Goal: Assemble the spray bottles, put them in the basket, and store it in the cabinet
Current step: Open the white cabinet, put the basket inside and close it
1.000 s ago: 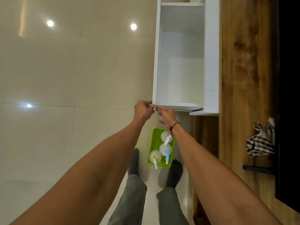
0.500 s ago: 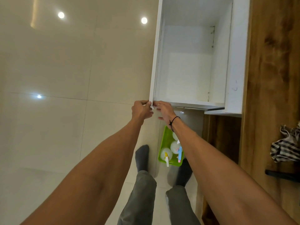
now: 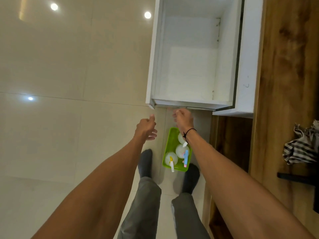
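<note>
The white pulled-out cabinet drawer (image 3: pixel 189 66) stands open. Both hands hover just short of its front edge, the left hand (image 3: pixel 145 127) and right hand (image 3: pixel 183 118) loosely curled, holding nothing. The bright green plastic basket (image 3: pixel 170 144) with three round white spray bottles (image 3: pixel 181 150) sits on the glossy tiled floor (image 3: pixel 69 135) between the socked feet (image 3: pixel 145 163).

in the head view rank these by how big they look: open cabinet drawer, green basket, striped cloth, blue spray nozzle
1. Open cabinet drawer, by far the largest.
2. Striped cloth and green basket look about alike; the basket lies farther away on the floor, so I won't rank them.
3. Blue spray nozzle, smallest.
</note>
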A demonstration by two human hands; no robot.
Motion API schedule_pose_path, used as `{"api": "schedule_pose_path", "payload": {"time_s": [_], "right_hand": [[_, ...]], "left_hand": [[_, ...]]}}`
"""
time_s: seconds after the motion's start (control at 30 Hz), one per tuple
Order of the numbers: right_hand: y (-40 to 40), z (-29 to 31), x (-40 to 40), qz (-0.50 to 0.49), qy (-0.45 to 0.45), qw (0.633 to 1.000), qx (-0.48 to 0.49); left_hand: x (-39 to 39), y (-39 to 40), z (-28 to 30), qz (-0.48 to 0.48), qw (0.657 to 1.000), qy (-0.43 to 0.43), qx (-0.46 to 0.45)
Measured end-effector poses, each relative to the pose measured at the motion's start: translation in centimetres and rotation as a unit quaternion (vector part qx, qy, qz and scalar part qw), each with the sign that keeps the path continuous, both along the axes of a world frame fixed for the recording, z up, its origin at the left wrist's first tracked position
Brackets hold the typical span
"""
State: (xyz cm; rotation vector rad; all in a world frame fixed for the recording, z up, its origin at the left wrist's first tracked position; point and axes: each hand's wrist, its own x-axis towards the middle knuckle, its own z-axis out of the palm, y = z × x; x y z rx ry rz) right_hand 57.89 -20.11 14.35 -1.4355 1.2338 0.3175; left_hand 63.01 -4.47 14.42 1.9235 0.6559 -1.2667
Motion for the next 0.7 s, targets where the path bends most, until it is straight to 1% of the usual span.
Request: {"api": "schedule_pose_path", "payload": {"time_s": [0.13,0.23,0.33,0.4,0.6,0.7], "right_hand": [[-3.0,-3.4,-5.3,-0.012,0.036,0.996,-0.078],[-5.0,-6.7,-9.3,0.025,0.068,0.992,-0.103],[-6.3,-10.4,-12.6,0.048,0.095,0.992,-0.071],[-6.8,-12.9,-14.4,0.055,0.114,0.991,-0.042],[-6.6,-20.1,-17.9,0.091,0.174,0.980,0.028],[-5.4,-23.1,-19.1,0.113,0.180,0.975,0.068]], "left_hand": [[-3.3,-1.2,-3.2,-0.055,0.998,0.005,-0.007],[-5.8,-2.2,-6.4,-0.109,0.994,-0.021,-0.006],[-7.8,-2.8,-10.2,-0.173,0.984,-0.049,-0.004],[-9.1,-2.8,-13.0,-0.200,0.978,-0.053,0.001],[-11.9,-1.2,-21.1,-0.266,0.962,-0.019,0.061],[-12.9,-0.3,-24.5,-0.314,0.947,-0.014,0.066]]}}
